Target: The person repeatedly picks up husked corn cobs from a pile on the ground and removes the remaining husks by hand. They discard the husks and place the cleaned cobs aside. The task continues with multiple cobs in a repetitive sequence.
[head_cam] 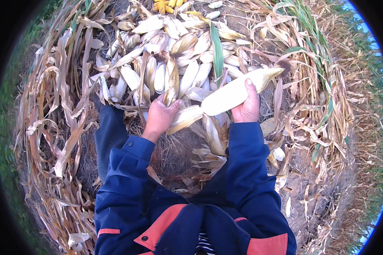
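My right hand [247, 102] grips a large pale ear of corn [228, 92], its thumb laid along the near side. The ear slants up to the right, ending in a yellowish tip with a tuft of dark silk [284, 68]. At its lower end, a dry husk piece [186, 118] reaches across to my left hand [162, 114]. The left thumb and fingers are closed on brown-streaked dry husk [171, 79] that points upward; whether an ear is inside it I cannot tell. Just beyond both hands lies a heap of corn ears in pale husks [188, 71].
Bare yellow corn cobs [164, 6] lie beyond the heap. Dry cornstalks and leaves are banked on the left [63, 105] and right [312, 105]. Loose husks [214, 137] lie between my legs. A long green leaf [217, 52] crosses the heap.
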A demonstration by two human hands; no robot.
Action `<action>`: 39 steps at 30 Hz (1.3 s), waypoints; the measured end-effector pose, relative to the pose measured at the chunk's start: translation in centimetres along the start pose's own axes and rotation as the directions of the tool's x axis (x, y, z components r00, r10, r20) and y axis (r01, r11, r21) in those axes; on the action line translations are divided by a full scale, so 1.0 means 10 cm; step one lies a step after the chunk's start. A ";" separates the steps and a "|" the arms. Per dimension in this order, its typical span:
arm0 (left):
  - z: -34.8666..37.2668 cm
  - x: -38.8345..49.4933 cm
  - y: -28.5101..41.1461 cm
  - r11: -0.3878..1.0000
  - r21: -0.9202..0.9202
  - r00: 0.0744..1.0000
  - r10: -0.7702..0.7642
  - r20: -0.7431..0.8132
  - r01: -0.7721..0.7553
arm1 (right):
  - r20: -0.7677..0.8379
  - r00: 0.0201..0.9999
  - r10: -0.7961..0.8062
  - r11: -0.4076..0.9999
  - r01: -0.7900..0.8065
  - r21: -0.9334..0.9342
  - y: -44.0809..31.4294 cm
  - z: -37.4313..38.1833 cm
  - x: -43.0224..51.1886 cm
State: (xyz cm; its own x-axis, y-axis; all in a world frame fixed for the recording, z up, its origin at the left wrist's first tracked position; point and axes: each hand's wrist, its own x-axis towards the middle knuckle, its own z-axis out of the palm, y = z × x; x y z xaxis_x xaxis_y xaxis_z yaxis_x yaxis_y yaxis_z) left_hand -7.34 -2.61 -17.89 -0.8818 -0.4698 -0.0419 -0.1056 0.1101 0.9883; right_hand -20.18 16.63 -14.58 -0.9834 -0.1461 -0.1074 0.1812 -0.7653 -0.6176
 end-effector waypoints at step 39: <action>0.14 -0.02 -0.01 0.817 -0.571 0.984 -0.158 -0.086 0.081 | 0.245 0.738 0.629 0.712 -0.420 -0.563 0.91 0.07 -0.70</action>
State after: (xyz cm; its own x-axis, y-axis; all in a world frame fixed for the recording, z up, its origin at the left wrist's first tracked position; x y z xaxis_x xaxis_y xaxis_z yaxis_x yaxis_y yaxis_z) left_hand -7.83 -1.33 -18.14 -0.8109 -0.5552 -0.1847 0.1048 -0.4483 0.8877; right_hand -11.65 10.25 -18.97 -0.6093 -0.7430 -0.2768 0.5376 -0.1306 -0.8330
